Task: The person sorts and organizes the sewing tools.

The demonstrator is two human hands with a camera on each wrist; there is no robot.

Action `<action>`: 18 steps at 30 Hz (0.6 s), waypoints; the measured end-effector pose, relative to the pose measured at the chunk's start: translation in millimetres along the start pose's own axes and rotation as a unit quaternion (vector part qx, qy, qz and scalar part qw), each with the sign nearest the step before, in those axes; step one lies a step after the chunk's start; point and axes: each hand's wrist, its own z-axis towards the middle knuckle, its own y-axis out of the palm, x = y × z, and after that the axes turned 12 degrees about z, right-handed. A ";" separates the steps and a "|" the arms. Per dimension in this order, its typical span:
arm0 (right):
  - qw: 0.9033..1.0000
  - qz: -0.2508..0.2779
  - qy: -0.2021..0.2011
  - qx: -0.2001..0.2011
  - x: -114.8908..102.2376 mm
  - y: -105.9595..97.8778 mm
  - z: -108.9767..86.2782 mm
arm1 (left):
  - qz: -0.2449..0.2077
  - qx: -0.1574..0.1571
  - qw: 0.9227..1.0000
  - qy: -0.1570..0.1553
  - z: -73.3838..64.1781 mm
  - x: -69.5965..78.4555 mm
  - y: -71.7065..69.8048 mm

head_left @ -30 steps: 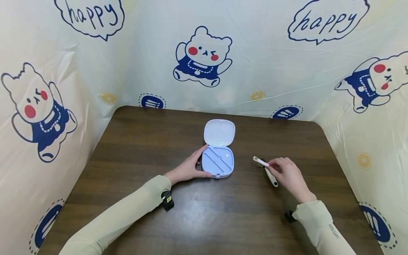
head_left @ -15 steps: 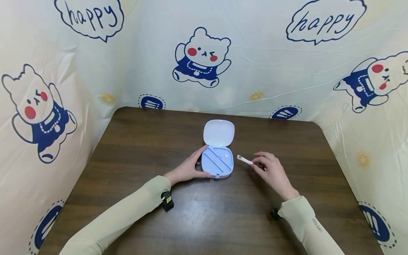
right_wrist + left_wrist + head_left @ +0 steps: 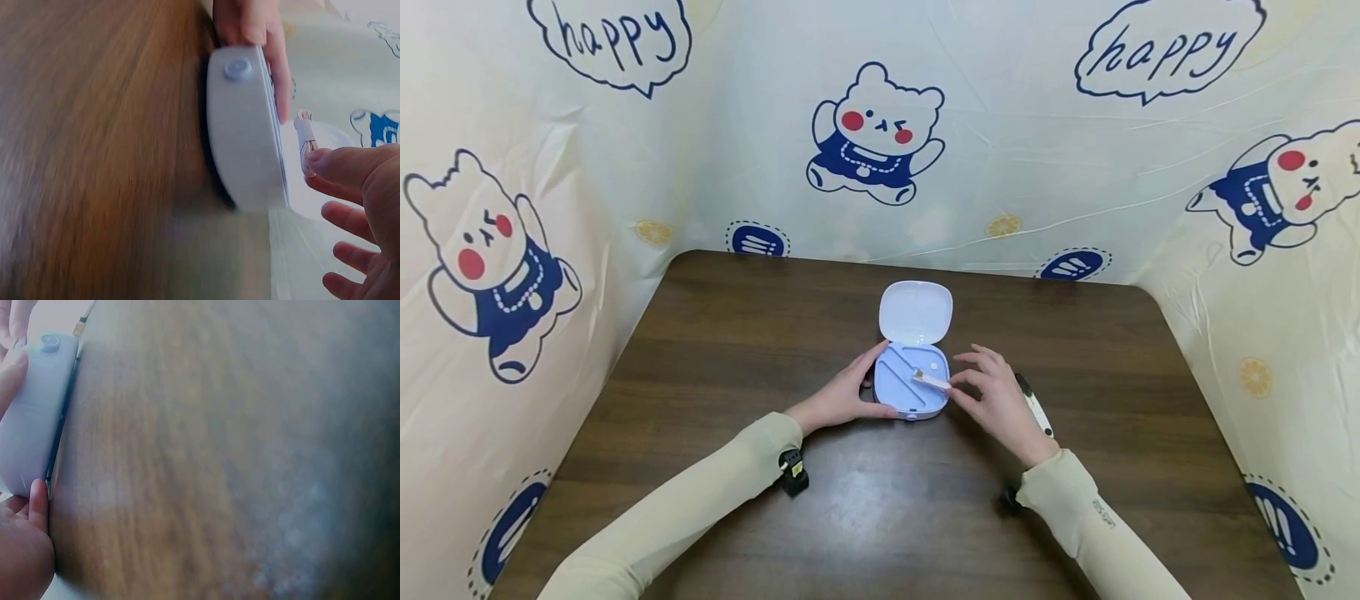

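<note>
A pale blue plastic box (image 3: 898,392) stands on the table, its rounded whitish lid (image 3: 916,312) swung back. Slanting ridges divide its inside. My left hand (image 3: 841,400) grips the box's left side, thumb at the front corner and fingers toward the back. Over the box's right half, my right hand (image 3: 996,407) pinches a small bundle of thin pale strands in a white wrap (image 3: 305,137) between thumb and index finger. The other right fingers are spread loosely. In the right wrist view a round button (image 3: 237,68) shows on the box's front wall.
A slim off-white object with dark ends (image 3: 1036,408) lies on the table behind the right hand, partly covered by it. The dark wood table (image 3: 737,333) is bordered by a pale printed cloth (image 3: 737,108) at the back and sides.
My right hand has moved left from beside the slim off-white object, bringing the wrapped bundle over the box. The left hand and box have stayed in place.
</note>
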 end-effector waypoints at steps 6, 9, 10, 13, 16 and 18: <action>0.999 0.006 -0.035 -0.009 -8.5 14.8 8.1 | 0.003 0.000 1.000 0.000 -0.8 1.3 -0.6; 0.999 0.001 -0.044 -0.014 -12.6 22.1 11.2 | 0.002 0.000 1.000 0.003 -1.6 2.3 -0.8; 0.999 -0.002 -0.045 -0.017 -13.6 24.6 11.9 | 0.002 0.000 1.000 0.003 -1.6 2.4 -0.9; 0.999 -0.013 -0.044 -0.021 -16.3 31.5 13.8 | 0.002 -0.001 1.000 0.001 -1.9 2.3 -0.7; 0.999 -0.021 -0.044 -0.021 -18.1 36.9 15.0 | 0.001 -0.003 1.000 -0.002 -1.5 1.0 -0.3; 0.998 -0.025 -0.049 -0.017 -19.2 38.9 16.0 | 0.001 -0.001 1.000 0.001 -0.9 0.7 -0.3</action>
